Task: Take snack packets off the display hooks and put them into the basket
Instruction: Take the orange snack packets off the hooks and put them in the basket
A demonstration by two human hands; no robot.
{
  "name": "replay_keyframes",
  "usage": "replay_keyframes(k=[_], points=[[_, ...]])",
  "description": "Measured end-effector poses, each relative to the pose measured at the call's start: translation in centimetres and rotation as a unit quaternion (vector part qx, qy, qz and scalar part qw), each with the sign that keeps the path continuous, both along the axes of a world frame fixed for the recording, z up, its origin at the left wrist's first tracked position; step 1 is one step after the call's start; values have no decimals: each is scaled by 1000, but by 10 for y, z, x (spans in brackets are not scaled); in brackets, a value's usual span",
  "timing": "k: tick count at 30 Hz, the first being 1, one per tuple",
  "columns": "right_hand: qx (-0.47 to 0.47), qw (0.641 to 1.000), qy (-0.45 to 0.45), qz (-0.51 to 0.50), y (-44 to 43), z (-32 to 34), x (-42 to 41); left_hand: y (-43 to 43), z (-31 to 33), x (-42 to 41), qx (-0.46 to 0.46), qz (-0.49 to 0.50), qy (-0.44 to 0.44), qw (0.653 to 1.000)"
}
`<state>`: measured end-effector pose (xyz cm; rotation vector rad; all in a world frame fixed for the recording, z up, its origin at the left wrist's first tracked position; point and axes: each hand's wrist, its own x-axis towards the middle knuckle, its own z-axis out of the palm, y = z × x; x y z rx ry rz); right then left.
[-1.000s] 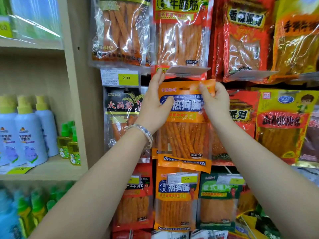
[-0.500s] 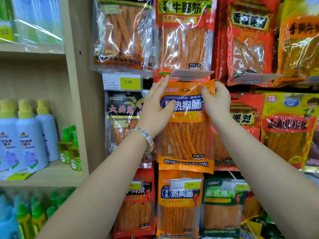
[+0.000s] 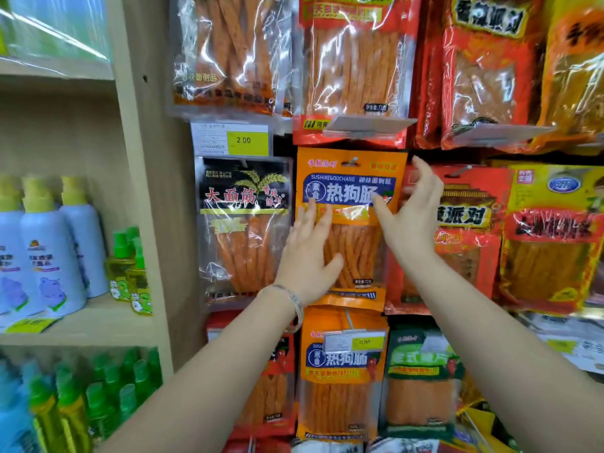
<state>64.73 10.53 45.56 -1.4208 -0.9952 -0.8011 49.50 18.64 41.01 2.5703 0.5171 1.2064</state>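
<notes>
An orange snack packet (image 3: 349,191) with a blue label hangs on a metal display hook (image 3: 352,162) in the middle of the rack. My left hand (image 3: 307,253) is spread with straight fingers in front of the packet's lower left part. My right hand (image 3: 411,210) is open at the packet's right edge, its thumb lying across the blue label. Neither hand grips the packet. No basket is in view.
Other packets hang around it: a black one (image 3: 243,223) at the left, red ones (image 3: 457,230) at the right, another orange one (image 3: 343,371) below. A yellow price tag (image 3: 243,140) sticks out above. A wooden shelf post (image 3: 147,191) and bottles (image 3: 45,243) stand at the left.
Both hands have let go of the orange packet's top corners and dropped lower with fingers spread. The packet hangs on its hook. The view has moved closer.
</notes>
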Motion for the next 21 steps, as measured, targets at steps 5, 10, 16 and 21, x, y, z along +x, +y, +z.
replay_keyframes(k=[5, 10, 16, 21], points=[[-136, 938, -276, -158, -8, -47, 9, 1, -36, 7, 37, 40, 84, 995], [-293, 901, -271, -169, -1, -54, 21, 9, -43, 19, -12, 65, 146, 987], [-383, 871, -238, -196, 24, -39, 25, 23, -25, 39, -60, 69, 176, 980], [-463, 838, -206, -203, 34, -24, 26, 32, -15, 52, -73, 86, 221, 969]])
